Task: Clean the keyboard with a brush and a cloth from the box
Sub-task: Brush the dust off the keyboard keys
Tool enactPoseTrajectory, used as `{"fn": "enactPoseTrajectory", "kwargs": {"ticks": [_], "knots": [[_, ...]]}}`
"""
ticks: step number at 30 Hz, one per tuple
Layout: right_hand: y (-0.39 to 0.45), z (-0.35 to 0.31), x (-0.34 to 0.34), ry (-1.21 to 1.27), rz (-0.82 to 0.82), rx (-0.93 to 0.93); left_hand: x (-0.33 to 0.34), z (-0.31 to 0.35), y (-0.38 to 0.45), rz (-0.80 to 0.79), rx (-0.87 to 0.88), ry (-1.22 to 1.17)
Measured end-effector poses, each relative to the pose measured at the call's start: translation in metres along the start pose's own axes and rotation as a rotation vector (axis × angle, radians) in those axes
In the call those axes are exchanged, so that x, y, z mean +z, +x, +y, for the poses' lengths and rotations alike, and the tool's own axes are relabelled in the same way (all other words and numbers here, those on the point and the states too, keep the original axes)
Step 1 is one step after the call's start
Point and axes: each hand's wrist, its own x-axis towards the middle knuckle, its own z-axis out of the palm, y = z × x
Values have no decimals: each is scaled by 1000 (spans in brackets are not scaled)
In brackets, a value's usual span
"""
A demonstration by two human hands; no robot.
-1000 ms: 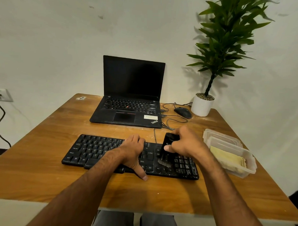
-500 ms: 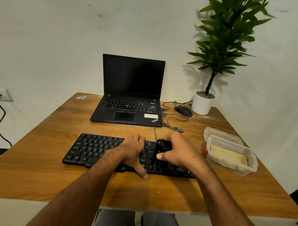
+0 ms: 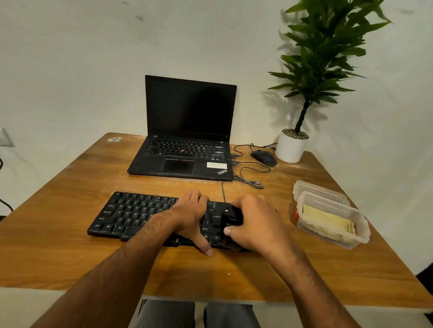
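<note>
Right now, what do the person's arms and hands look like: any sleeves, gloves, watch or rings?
Both forearms are bare up to the frame's bottom edge, with no sleeve in view. The left hand and right hand wear no gloves; no watch, band or ring shows on the parts visible. Both forearms carry visible hair. Below the table edge, grey trousers cover the knees.

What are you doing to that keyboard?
A person is cleaning the black keyboard on the wooden table. The left hand rests flat on the keys to steady it. The right hand holds a small black brush in its grip, down on the keys at the right end. The yellow cloth lies unused in the clear plastic box to the right.
</note>
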Motion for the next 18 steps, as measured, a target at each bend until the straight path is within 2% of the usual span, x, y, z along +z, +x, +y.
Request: {"fn": "enactPoseTrajectory", "kwargs": {"ticks": [7, 11, 14, 18], "knots": [[2, 14, -13, -163, -10, 104, -1, -1, -1, -3, 6, -3], [5, 2, -12, -60, 65, 55, 0, -1, 1, -5, -3, 4], [3, -4, 2, -22, 19, 33, 1, -2, 1, 0, 1, -1], [2, 16, -2, -61, -19, 121, 2, -3, 0, 0, 5, 3]]}}
